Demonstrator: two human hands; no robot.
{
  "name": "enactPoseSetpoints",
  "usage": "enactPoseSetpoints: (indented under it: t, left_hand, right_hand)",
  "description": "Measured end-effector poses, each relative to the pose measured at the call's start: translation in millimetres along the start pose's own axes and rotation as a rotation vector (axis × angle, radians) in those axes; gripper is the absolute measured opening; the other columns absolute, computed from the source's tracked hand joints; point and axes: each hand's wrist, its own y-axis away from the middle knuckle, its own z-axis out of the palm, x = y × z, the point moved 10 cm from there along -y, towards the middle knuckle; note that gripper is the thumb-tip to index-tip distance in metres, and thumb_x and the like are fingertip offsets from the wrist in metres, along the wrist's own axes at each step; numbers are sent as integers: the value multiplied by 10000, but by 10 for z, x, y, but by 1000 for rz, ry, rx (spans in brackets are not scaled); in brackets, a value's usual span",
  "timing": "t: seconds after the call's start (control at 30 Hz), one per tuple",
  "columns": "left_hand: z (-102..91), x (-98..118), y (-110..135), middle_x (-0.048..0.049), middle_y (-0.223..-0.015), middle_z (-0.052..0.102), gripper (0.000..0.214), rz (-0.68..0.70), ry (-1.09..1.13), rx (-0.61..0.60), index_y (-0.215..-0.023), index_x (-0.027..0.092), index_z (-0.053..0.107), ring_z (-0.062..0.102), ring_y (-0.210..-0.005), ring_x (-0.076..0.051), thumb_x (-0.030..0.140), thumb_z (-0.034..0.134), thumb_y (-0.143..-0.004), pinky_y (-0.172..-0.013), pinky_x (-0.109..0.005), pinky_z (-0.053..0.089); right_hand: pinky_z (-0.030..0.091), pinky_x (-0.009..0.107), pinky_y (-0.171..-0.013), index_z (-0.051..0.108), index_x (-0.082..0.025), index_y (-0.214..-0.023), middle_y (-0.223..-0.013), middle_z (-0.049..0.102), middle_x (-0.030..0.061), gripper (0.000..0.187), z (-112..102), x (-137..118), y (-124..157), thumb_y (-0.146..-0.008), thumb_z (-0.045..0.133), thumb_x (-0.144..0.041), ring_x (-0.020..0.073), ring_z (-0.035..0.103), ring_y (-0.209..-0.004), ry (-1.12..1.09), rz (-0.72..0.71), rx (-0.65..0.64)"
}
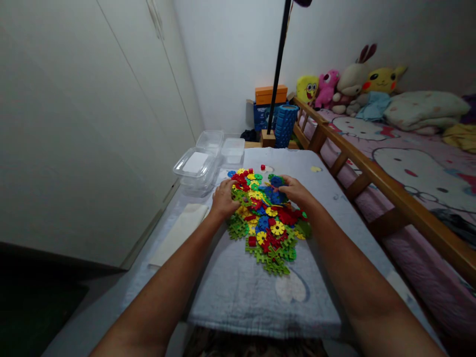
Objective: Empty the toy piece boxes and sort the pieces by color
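A heap of plastic building pieces (277,228) in yellow, red, blue and green spreads over the table's middle. Some are notched discs like snowflakes, others are toothed green plates and small red blocks. Against the heap's left side rests my left hand (223,199), its thumb apart from the curved fingers, touching green pieces (241,198). On the far right side my right hand (296,191) is at the blue pieces (275,196), thumb and fingers apart; its fingertips are partly hidden among them. Neither hand shows a piece lifted off the heap.
Clear plastic boxes (197,166) stand at the table's back left, with a cream folded cloth or paper (180,235) nearer me. A pale cloth (238,292) covers the table. A wooden bed rail (372,191) runs along the right, a white cabinet (92,124) along the left.
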Motion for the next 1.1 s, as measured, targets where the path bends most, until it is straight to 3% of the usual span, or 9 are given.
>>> enactPoseSetpoints:
  t: [0.1,0.23,0.37,0.47,0.57,0.7,0.87,1.03,1.1]
  left_hand:
    - [31,-169,0,-158,-1496,446,703,-117,-140,-44,-1372,234,540,438,-1373,-396,418,739,-723,-1129,-551,356]
    - [153,-304,34,-183,-1442,495,786,-203,-260,-139,-1415,227,495,448,-1346,-413,517,718,-720,-1095,-569,364]
    - [285,-191,40,-179,-1417,536,774,-90,-186,-154,-1412,195,492,461,-1341,-389,475,715,-726,-1120,-536,364]
    - [403,-1,75,-170,-1464,506,790,42,-22,-191,-1449,157,441,451,-1376,-343,369,694,-731,-1170,-492,339]
    - [480,179,172,-198,-1511,447,824,130,101,-258,-1487,88,378,428,-1410,-311,292,657,-739,-1195,-438,324]
    - [424,234,346,-212,-1590,323,873,104,4,-286,-1510,140,363,280,-1498,-370,349,704,-734,-1214,-544,243]
    - [248,198,576,-207,-1641,211,1014,57,-113,-283,-1533,229,328,165,-1528,-440,608,755,-695,-1198,-624,186]
    - [260,68,832,-259,-1653,142,1242,1,-128,-406,-1575,224,231,110,-1527,-498,688,807,-578,-1174,-675,191]
    - [274,41,936,-260,-1660,115,1317,16,-114,-438,-1585,236,200,100,-1529,-499,683,840,-524,-1174,-675,201]
  right_hand:
    - [501,288,-665,677,-210,-1059,-758,691,-9,477,-10,-33,20,-595,575,-178,166,604,-676,-12,-31,-9]
    - [515,320,-770,707,-199,-921,-830,724,25,333,-25,-108,78,-617,571,-197,186,641,-779,19,-72,-16]
    - [514,373,-893,729,-198,-892,-940,750,53,243,-187,-118,253,-691,598,-243,227,667,-905,165,-121,48]
    - [491,392,-965,740,-198,-992,-1065,746,65,287,-338,-38,434,-742,612,-254,245,661,-1007,374,-128,117]
    - [490,364,-952,730,-189,-1098,-1133,734,77,340,-338,57,527,-784,626,-267,240,659,-1015,576,-97,105]
    - [480,342,-954,739,-214,-1104,-1162,727,80,298,-98,-4,404,-833,638,-286,239,653,-1043,742,-141,55]
    - [472,351,-982,740,-215,-1097,-1159,738,85,316,371,-137,37,-798,656,-157,267,639,-1120,842,-155,-26]
    - [468,347,-1041,721,-200,-1167,-1246,718,67,438,876,-360,-2,-788,577,-36,228,640,-1167,646,-317,-260]
    - [466,378,-1066,716,-208,-1184,-1261,710,58,429,892,-421,112,-810,568,-60,218,641,-1173,515,-377,-323]
